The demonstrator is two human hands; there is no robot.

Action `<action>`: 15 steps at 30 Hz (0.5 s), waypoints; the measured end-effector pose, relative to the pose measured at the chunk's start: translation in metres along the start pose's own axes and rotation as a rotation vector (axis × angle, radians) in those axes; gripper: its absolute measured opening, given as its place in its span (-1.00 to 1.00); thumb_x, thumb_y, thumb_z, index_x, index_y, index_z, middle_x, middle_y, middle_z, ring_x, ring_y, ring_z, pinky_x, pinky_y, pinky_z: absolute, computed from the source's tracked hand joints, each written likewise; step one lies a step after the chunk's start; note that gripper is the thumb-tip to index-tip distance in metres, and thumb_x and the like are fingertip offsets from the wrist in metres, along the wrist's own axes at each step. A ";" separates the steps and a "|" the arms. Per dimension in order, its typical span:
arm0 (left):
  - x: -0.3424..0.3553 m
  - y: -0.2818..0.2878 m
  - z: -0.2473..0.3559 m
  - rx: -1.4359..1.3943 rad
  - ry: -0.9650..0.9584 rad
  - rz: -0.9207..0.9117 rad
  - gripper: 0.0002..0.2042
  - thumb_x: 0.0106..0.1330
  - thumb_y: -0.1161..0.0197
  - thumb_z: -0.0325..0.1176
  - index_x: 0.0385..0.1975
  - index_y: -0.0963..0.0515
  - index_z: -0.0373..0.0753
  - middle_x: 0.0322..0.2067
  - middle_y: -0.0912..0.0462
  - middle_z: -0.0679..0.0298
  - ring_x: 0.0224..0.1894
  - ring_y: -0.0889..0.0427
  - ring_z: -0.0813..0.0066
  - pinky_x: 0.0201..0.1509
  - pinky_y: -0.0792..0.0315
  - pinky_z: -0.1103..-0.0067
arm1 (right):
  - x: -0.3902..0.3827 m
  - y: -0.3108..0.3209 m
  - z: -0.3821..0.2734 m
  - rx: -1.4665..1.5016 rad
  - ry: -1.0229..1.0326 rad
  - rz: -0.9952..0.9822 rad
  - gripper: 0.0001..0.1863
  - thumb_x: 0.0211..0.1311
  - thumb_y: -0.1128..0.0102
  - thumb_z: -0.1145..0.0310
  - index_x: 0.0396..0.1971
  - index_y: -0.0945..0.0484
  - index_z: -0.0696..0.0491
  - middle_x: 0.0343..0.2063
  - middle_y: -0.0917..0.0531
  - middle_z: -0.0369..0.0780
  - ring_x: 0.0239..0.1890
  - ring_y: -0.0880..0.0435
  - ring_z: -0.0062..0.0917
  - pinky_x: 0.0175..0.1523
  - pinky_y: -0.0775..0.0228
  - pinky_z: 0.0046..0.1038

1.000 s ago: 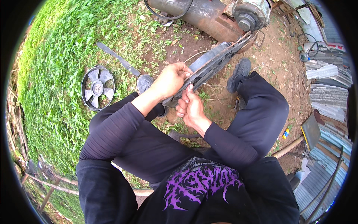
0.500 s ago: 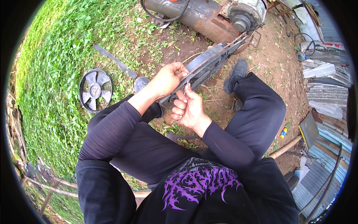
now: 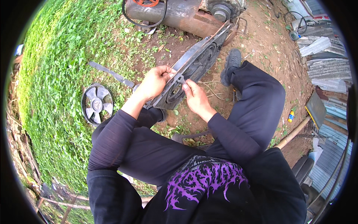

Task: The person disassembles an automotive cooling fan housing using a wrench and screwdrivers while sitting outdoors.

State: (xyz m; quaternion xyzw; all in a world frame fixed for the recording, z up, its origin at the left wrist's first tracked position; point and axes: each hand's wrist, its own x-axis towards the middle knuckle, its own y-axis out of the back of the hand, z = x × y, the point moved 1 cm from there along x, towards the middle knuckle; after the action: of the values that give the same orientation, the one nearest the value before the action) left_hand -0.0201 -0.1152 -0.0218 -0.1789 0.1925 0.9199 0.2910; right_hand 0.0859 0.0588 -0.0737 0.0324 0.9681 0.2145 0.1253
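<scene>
Between my legs a black radiator fan assembly (image 3: 197, 61) stands tilted on its edge, its shroud ribs and round openings facing right. My left hand (image 3: 156, 81) is closed at its upper left edge, thumb and fingers pinched against the rim; whether a small part is also between them is hidden. Closed around a small grey open-end wrench (image 3: 181, 79), my right hand (image 3: 197, 97) has the wrench's jaw at the same edge, close to the left fingertips. The wrench's handle is mostly hidden in the right hand.
A grey five-blade fan in a black ring (image 3: 97, 105) and a machete (image 3: 110, 74) lie on the grass at left. Ahead is a rusty tank (image 3: 167, 16) with a pulley motor (image 3: 221, 13) and a drive belt (image 3: 164, 16). Corrugated sheets (image 3: 328, 69) and a yellow bottle (image 3: 291, 116) are at right.
The fan assembly has turned so more of its ribbed face shows. My right hand has moved slightly right and its wrench is now visible at the edge. The view has shifted.
</scene>
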 end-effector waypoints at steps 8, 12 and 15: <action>0.000 -0.003 -0.001 0.084 -0.062 0.043 -0.85 0.48 -0.19 -0.44 -0.14 -0.67 -0.35 -0.28 -0.77 0.22 -0.22 -0.67 0.54 -0.02 -0.55 0.50 | 0.010 -0.025 0.023 0.528 -0.047 -0.126 -0.71 0.61 0.02 0.19 -0.28 -0.48 0.06 -0.58 -0.46 -0.30 -0.60 -0.43 -0.51 -0.45 -0.30 -0.41; 0.003 -0.003 -0.010 -0.003 -0.050 0.057 -0.87 0.48 -0.19 -0.46 -0.17 -0.66 -0.34 -0.31 -0.75 0.24 -0.23 -0.64 0.55 -0.02 -0.53 0.50 | 0.006 -0.030 0.009 1.026 -0.310 -0.369 -0.58 0.63 0.10 -0.02 -0.42 -0.32 -0.06 -0.67 -0.17 -0.47 -0.70 -0.02 -0.74 -0.60 0.13 -0.59; 0.005 -0.005 -0.015 -0.031 -0.045 0.033 -0.88 0.50 -0.15 -0.48 -0.16 -0.63 -0.33 -0.30 -0.72 0.27 -0.20 -0.61 0.58 -0.01 -0.51 0.52 | -0.001 -0.025 0.004 1.149 -0.467 -0.506 -0.56 0.63 0.15 -0.08 -0.42 -0.30 -0.09 -0.69 -0.10 -0.47 -0.71 0.02 -0.73 -0.59 0.16 -0.57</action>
State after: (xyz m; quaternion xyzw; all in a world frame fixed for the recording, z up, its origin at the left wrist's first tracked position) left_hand -0.0180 -0.1162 -0.0385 -0.1593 0.1746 0.9313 0.2771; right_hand 0.0875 0.0373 -0.0877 -0.0883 0.8537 -0.3836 0.3409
